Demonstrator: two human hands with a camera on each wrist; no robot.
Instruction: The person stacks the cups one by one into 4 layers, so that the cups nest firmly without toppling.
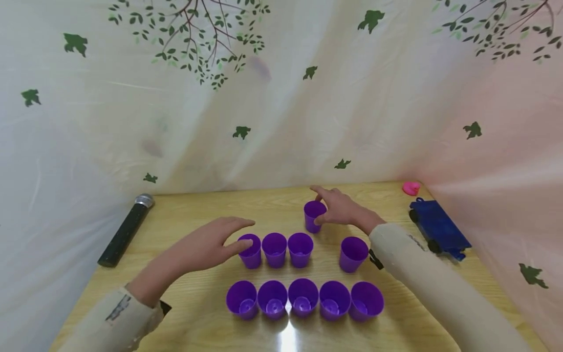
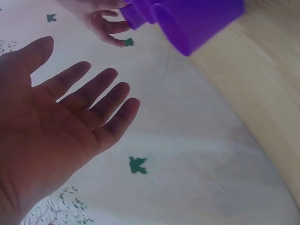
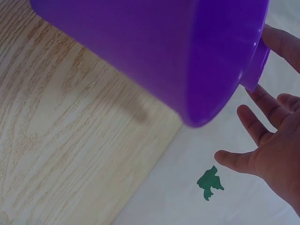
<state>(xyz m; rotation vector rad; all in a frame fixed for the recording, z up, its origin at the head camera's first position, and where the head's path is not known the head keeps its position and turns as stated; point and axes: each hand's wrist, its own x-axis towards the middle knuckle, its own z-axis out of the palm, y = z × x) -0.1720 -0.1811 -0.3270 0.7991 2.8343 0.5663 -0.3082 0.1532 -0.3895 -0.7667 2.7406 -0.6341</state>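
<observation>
At the back of the group, my right hand (image 1: 340, 208) pinches a purple cup (image 1: 311, 222) by its rim, thumb on the near side and fingers behind. In the right wrist view, that cup (image 3: 258, 68) is mostly hidden behind a larger-looking near cup (image 3: 126, 51). Whether the held cup touches the table cannot be told. My left hand (image 1: 204, 247) hovers with fingers extended by the leftmost cup (image 1: 250, 259) of the middle row; its thumb overlaps that cup's rim in the head view. The left wrist view shows the left palm (image 2: 51, 136) holding nothing.
Two more cups, one in the middle (image 1: 274, 252), stand beside the leftmost; another cup (image 1: 353, 256) stands apart to the right. A front row of several cups (image 1: 303, 298) is nearer. A microphone (image 1: 125, 232) lies left; a blue toy cart (image 1: 440, 227) and pink toy (image 1: 411, 188) lie right.
</observation>
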